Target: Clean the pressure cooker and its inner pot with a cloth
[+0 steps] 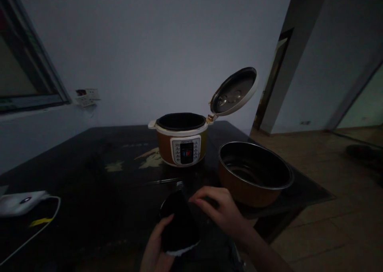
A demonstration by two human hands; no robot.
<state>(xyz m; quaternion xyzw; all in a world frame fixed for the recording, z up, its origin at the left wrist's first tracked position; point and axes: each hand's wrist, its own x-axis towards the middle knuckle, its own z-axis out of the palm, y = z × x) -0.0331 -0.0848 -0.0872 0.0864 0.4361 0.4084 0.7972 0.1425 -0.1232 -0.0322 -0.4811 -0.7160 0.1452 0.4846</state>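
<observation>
At the bottom centre my left hand (158,242) is closed round a flat black object (178,222) with a rounded outline and a whitish lower edge; the dim light hides its kind. The thumb lies across its left side. Just right of the object's upper edge is my right hand (220,210), thumb and forefinger pinched together. Whatever these fingers hold, if anything, is too small or dark to make out. A small clear or greyish piece (179,185) shows at the black object's top.
An electric pressure cooker (181,144) stands at the table's back, its lid (235,92) raised to the right. A large dark-lined pot (254,188) sits near the right edge. On the left lie a white device (22,203) with a cable and a yellow strip (41,222) on the black table (98,208).
</observation>
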